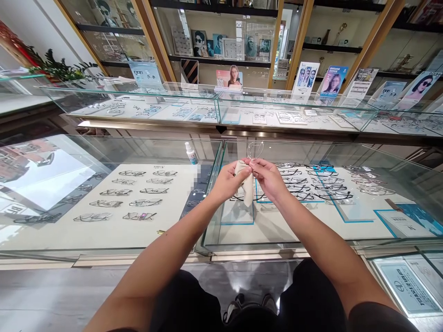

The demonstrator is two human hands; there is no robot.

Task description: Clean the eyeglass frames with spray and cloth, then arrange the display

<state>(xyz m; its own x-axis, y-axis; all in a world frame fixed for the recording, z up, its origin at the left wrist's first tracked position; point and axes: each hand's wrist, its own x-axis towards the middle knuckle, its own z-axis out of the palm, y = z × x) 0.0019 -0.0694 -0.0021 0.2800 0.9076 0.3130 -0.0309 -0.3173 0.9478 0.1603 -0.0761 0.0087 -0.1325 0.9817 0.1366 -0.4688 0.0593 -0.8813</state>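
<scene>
Over a glass display counter (214, 240), my left hand (228, 181) is closed on a pale cleaning cloth (247, 190) that hangs down below the fingers. My right hand (269, 177) pinches a pair of thin-rimmed glasses (255, 150); one clear lens stands up above both hands. The cloth is pressed against the glasses between the two hands. Part of the frame is hidden by my fingers.
Rows of spectacle frames (134, 193) lie on white trays inside the case below. A small spray bottle (191, 153) stands on the glass to the left of my hands. A second counter (221, 106) with more glasses and upright advert cards (306, 76) runs behind.
</scene>
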